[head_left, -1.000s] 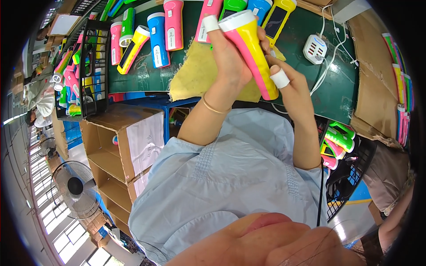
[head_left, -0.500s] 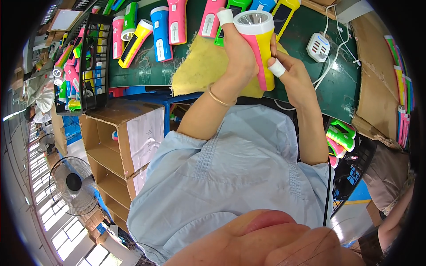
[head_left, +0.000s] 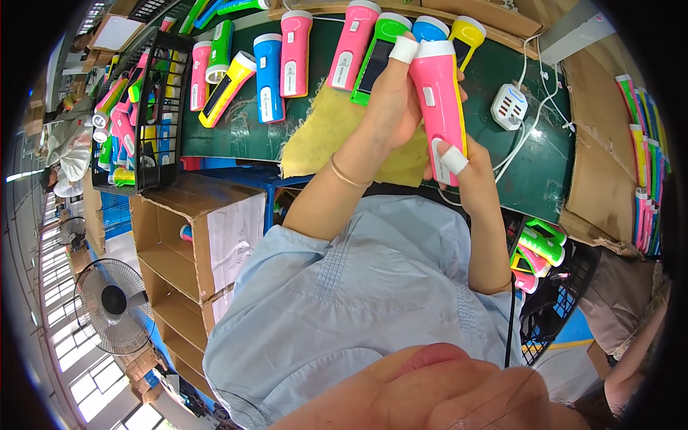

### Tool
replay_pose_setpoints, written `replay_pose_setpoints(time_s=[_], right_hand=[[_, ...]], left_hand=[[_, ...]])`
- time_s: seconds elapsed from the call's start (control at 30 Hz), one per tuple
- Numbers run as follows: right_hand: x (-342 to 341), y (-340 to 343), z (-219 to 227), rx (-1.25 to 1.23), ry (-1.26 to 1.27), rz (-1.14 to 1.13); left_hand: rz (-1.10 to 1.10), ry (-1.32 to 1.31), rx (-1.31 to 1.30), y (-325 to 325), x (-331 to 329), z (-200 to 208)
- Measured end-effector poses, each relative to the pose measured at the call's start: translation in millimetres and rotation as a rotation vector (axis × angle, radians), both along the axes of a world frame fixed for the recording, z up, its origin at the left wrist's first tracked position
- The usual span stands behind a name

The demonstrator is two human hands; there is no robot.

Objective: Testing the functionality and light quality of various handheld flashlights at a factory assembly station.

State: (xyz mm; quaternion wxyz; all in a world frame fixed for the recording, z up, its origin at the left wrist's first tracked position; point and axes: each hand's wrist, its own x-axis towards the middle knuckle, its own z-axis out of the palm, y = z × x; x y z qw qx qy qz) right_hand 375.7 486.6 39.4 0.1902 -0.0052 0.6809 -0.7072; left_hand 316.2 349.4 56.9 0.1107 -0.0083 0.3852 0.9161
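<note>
Left of the yellow cloth (head_left: 315, 136): black basket (head_left: 169, 178), then a blue flashlight (head_left: 269, 79) on the worktop (head_left: 233, 140). Left hand (head_left: 395, 111) wraps the head end of the pink-and-yellow flashlight (head_left: 441, 107), held up at the cloth's right side, taped thumb near the white rim. Right hand (head_left: 474, 170) pinches its tail between taped thumb and fingers. Probably best: support both ends, press lightly, keep thumbs off the switch (head_left: 428, 97). White charger (head_left: 509, 106) sits right of the cloth.
</note>
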Motion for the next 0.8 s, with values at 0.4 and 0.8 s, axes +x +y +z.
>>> replay_pose_setpoints(time_s=[0.4, 0.8], right_hand=[[11.0, -16.8, -5.0, 0.465, 0.507, -0.178], [-6.7, 34.7, 2.8, -0.167, 0.243, -0.483]], left_hand=[[-0.008, 0.24, -0.065, -17.2, -12.0, -3.8], [-0.007, 0.502, -0.514, -52.3, -57.3, 9.4]])
